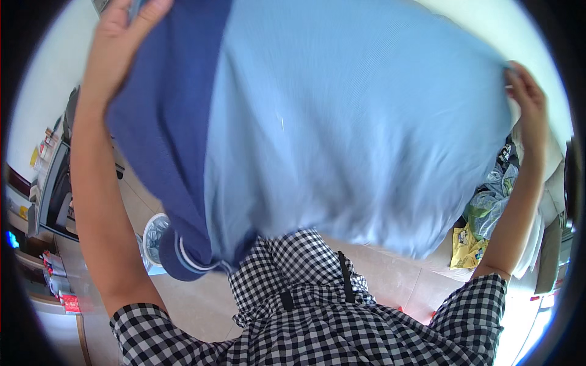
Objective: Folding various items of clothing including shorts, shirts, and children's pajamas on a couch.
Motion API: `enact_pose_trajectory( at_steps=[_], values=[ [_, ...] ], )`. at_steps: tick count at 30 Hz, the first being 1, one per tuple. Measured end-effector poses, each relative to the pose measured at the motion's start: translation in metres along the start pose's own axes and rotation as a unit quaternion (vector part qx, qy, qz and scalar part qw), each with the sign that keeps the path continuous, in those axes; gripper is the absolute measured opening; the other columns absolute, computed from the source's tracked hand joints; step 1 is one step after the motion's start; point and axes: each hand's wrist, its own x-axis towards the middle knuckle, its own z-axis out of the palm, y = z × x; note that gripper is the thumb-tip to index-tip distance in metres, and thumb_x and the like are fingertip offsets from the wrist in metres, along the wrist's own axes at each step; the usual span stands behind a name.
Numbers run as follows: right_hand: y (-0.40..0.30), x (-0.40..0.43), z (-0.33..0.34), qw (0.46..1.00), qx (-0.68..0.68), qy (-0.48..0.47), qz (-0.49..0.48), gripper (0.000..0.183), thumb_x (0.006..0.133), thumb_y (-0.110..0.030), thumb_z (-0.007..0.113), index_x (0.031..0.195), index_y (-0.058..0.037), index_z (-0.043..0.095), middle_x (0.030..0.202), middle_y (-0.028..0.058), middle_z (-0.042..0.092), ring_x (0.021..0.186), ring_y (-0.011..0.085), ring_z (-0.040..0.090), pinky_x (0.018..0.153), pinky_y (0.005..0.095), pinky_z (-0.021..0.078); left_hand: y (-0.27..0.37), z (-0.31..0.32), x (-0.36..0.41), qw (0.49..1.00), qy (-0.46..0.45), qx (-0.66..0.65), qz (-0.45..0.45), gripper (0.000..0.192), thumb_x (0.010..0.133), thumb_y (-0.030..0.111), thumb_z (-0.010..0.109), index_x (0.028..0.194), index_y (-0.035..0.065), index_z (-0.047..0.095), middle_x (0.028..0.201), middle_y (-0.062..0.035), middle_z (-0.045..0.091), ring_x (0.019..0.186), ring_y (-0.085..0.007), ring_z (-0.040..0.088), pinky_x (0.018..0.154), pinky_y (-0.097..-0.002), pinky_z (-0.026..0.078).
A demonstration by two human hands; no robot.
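A garment (pixel 348 114), probably a knit shirt, is stretched out in the air in front of me. Most of it is light blue, with a dark navy panel (pixel 183 91) on the left. A striped white and light-blue trim runs near its low-hanging navy end. My left hand (pixel 126 23) holds the navy side at the picture's top edge, which partly cuts off the fingers. At the far right my right hand (pixel 529 91) pinches the light-blue edge between thumb and fingers. The cloth's lower part hangs in blurred folds before my checked clothing.
A lined white waste bin (pixel 156 238) stands on the tiled floor (pixel 194 306) at the left, partly behind the cloth. Plastic bags (pixel 490 212) and a yellow packet (pixel 464 249) lie on a seat at the right. A dark-topped table (pixel 57 192) holds small items at the far left.
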Motion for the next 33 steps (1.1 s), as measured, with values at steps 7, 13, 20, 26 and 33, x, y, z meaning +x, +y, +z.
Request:
enact_pose_trajectory(
  at_steps=[7, 13, 20, 26, 33],
  values=[
    [0.073, -0.021, 0.072, 0.991, 0.029, -0.07, 0.113, 0.023, 0.09, -0.02, 0.068, 0.107, -0.0039, 0.07, 0.08, -0.0047, 0.063, 0.069, 0.0043, 0.052, 0.063, 0.0215, 0.0429, -0.03, 0.077, 0.008, 0.983, -0.134, 0.12, -0.027, 0.031, 0.085, 0.035, 0.075, 0.086, 0.0064, 0.065, 0.077, 0.0035, 0.061, 0.075, -0.0049, 0.055, 0.069, -0.0242, 0.046],
    [0.054, 0.012, 0.015, 0.987, 0.044, 0.151, 0.014, 0.031, 0.091, -0.02, 0.068, 0.116, -0.0019, 0.068, 0.099, 0.0032, 0.069, 0.087, 0.0085, 0.061, 0.076, 0.0238, 0.0511, 0.044, 0.063, 0.066, 0.982, 0.005, 0.099, 0.163, 0.014, 0.09, 0.015, 0.07, 0.089, 0.0038, 0.062, 0.086, -0.004, 0.067, 0.071, -0.0064, 0.062, 0.064, -0.021, 0.05],
    [0.036, -0.057, 0.027, 0.995, 0.011, 0.087, 0.054, 0.026, 0.094, -0.014, 0.063, 0.116, -0.0002, 0.066, 0.101, 0.004, 0.067, 0.087, 0.0092, 0.061, 0.081, 0.0246, 0.0502, 0.06, 0.036, -0.033, 0.948, 0.101, 0.3, 0.042, 0.035, 0.082, 0.013, 0.075, 0.115, 0.0039, 0.067, 0.113, -0.0072, 0.066, 0.101, -0.0167, 0.061, 0.092, -0.0273, 0.046],
    [0.043, -0.185, 0.037, 0.962, 0.025, -0.26, 0.074, 0.012, 0.081, 0.003, 0.065, 0.091, -0.003, 0.068, 0.094, 0.0073, 0.068, 0.087, 0.0153, 0.063, 0.072, 0.0278, 0.0482, 0.032, 0.082, -0.175, 0.959, -0.225, 0.171, 0.029, 0.038, 0.059, 0.023, 0.089, 0.087, 0.0078, 0.069, 0.078, -0.0064, 0.066, 0.07, -0.0231, 0.063, 0.06, -0.0303, 0.05],
    [0.06, -0.255, 0.043, 0.868, 0.075, -0.438, 0.223, 0.014, 0.078, -0.003, 0.072, 0.092, -0.0039, 0.07, 0.088, 0.0064, 0.068, 0.082, 0.0173, 0.064, 0.071, 0.0274, 0.0475, 0.012, 0.107, -0.243, 0.927, -0.347, 0.047, -0.134, 0.033, 0.063, 0.018, 0.089, 0.087, 0.0071, 0.07, 0.08, -0.0055, 0.066, 0.066, -0.0196, 0.062, 0.055, -0.0284, 0.048]
  ],
)
